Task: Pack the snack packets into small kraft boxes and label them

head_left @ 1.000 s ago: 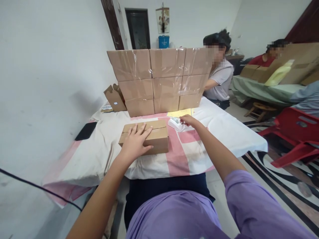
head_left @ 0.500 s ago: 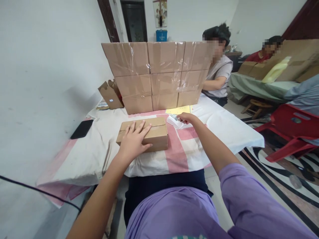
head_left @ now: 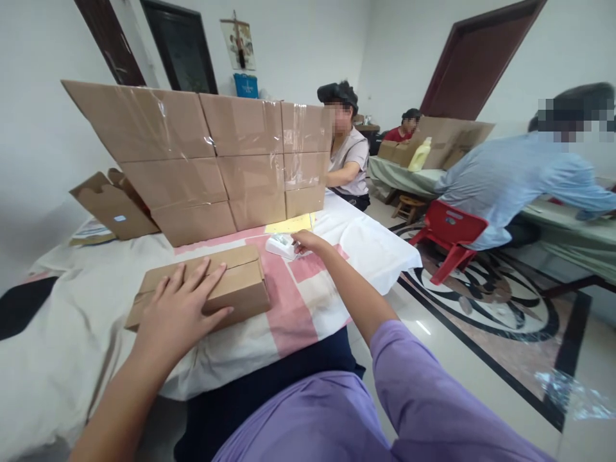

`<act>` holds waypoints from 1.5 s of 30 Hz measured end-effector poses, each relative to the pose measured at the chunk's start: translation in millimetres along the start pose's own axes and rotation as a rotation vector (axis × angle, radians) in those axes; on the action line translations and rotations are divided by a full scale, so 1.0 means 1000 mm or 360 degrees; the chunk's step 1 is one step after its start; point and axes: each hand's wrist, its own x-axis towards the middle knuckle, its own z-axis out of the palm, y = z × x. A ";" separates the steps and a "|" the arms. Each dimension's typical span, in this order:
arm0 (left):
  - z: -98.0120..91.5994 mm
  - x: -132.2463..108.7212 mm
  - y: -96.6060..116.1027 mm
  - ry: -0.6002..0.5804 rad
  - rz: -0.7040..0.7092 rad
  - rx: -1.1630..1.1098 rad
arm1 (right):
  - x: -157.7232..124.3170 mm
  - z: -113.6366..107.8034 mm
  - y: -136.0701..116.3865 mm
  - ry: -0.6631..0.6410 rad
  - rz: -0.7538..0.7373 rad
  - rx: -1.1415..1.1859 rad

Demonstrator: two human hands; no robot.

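Note:
A closed cardboard box (head_left: 240, 296) lies on the cloth-covered table in front of me. My left hand (head_left: 185, 305) rests on its top with fingers spread, the thumb over the near edge. Further off to the right, my right hand (head_left: 308, 242) has its fingers closed at the right end of a small white box (head_left: 278, 247). Something clear and greenish shows on the white box; I cannot make out what it is. A yellow sheet (head_left: 290, 224) lies just behind it.
A wall of taped cardboard boxes (head_left: 253, 131) stands behind. An open carton (head_left: 113, 204) is at the left, near a black flat item (head_left: 22, 308). One person (head_left: 353, 157) sits beyond the boxes. Another person (head_left: 510, 173) sits on a red chair (head_left: 452, 228) at right.
My view has swung to the right, so the table and boxes sit further left and more of the room shows. Both hands keep their places on the cardboard box and at the white box.

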 end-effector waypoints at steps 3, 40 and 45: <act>-0.005 -0.001 0.004 0.0000 -0.0011 0.0031 | -0.002 -0.004 0.012 -0.0014 0.0019 0.0064; -0.019 -0.004 0.013 -0.0045 -0.0058 0.0011 | -0.012 0.007 0.027 0.0106 0.0096 0.0443; -0.021 -0.005 0.015 -0.0048 -0.0069 0.0036 | -0.007 0.009 0.032 0.0099 0.0108 0.0423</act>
